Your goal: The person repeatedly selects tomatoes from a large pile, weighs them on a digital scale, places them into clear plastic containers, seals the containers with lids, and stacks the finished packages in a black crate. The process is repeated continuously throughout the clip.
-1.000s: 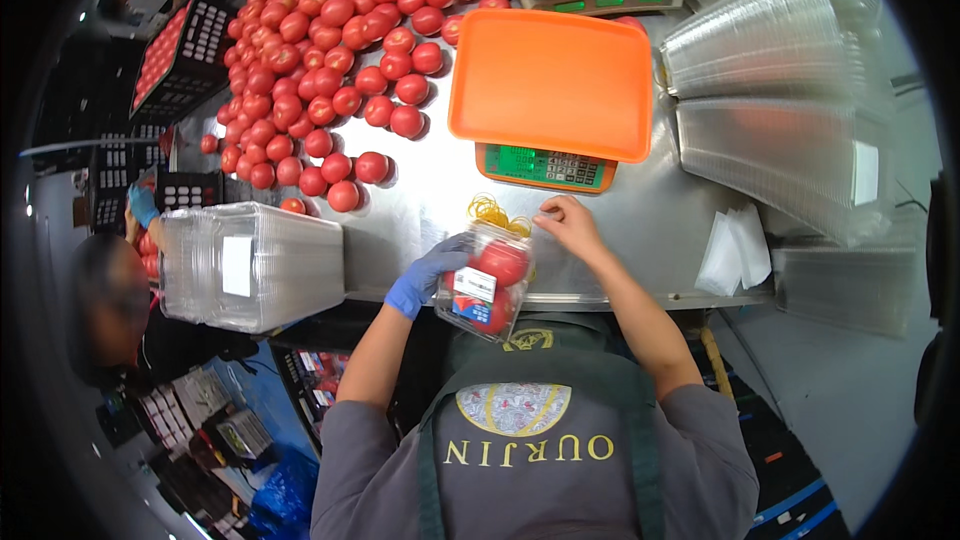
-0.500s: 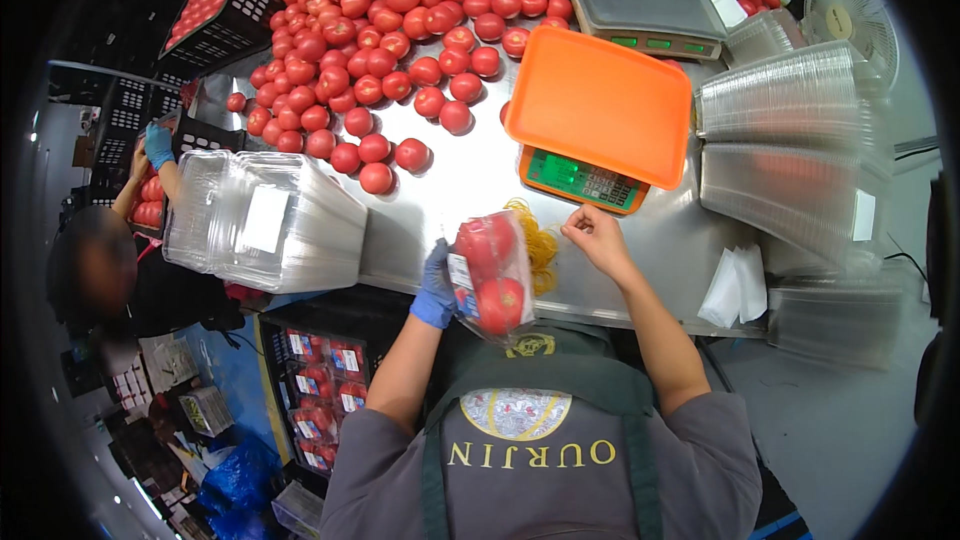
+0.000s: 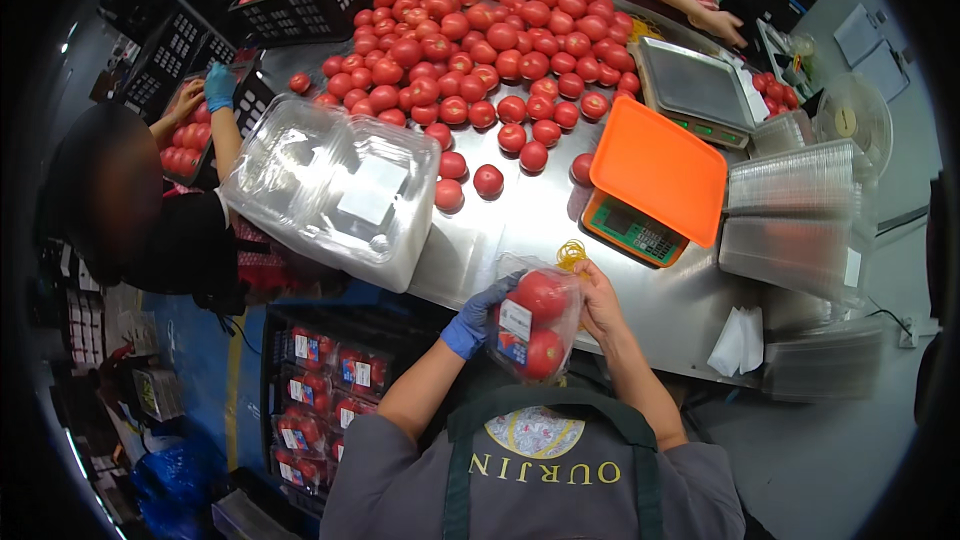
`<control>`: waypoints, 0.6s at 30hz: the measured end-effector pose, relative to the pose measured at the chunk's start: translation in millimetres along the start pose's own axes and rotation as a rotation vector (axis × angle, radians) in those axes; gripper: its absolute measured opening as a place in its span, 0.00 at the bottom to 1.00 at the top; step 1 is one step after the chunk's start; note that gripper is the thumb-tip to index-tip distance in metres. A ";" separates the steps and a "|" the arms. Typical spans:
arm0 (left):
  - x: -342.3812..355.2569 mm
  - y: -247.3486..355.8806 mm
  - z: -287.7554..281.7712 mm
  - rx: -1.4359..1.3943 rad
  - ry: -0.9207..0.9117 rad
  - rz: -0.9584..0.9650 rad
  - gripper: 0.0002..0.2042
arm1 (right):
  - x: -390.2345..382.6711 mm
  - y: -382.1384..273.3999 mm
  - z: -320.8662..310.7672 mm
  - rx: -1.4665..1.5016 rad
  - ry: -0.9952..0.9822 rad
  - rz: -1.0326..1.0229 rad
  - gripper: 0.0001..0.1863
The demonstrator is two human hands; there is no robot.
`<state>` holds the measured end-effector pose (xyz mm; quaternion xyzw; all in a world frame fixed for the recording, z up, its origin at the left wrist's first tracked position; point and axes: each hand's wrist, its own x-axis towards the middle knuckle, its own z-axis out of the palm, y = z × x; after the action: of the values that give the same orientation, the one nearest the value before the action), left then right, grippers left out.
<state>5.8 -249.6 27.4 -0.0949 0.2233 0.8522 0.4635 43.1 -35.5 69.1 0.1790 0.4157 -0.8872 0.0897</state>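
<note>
My left hand [image 3: 481,317], in a blue glove, grips a see-through plastic pack of tomatoes [image 3: 541,352] from its left side. Two large red tomatoes show in it, and a white and blue label sits on its left part. My bare right hand [image 3: 598,302] is closed at the pack's right edge, its fingertips partly hidden behind the plastic. Whether a rubber band is in those fingers I cannot make out. Just beyond the pack, yellow rubber bands [image 3: 571,255] lie on the metal table [image 3: 470,252]; the pack and my hand hide some of them.
Loose tomatoes [image 3: 480,50] heap across the table's far side. An orange-topped scale [image 3: 660,165] stands right, near stacked plastic trays [image 3: 795,225]. Another tray stack [image 3: 335,185] stands left. A black crate [image 3: 275,340] of packed tomatoes sits lower left. Co-workers are at left and far right.
My right hand has come from beside the rubber bands to the pack's right edge. The pack has shifted slightly rightward in my left hand. The whole view has swung, showing more of the far side.
</note>
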 end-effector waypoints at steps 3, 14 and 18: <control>-29.3 14.3 -7.3 -0.127 -0.163 0.068 0.36 | -0.4 8.1 21.9 0.582 -0.112 0.181 0.09; -118.8 68.3 -11.7 0.420 -0.033 -0.123 0.22 | 4.5 -16.9 170.5 -0.846 -0.871 -0.120 0.18; -159.5 46.2 -61.0 0.188 0.205 -0.042 0.13 | -32.6 -4.2 198.6 -1.266 -1.185 -0.365 0.25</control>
<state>52.7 -419.2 45.9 -0.1422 0.3465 0.8035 0.4627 23.5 -185.3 202.1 -0.4624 0.7360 -0.4379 0.2296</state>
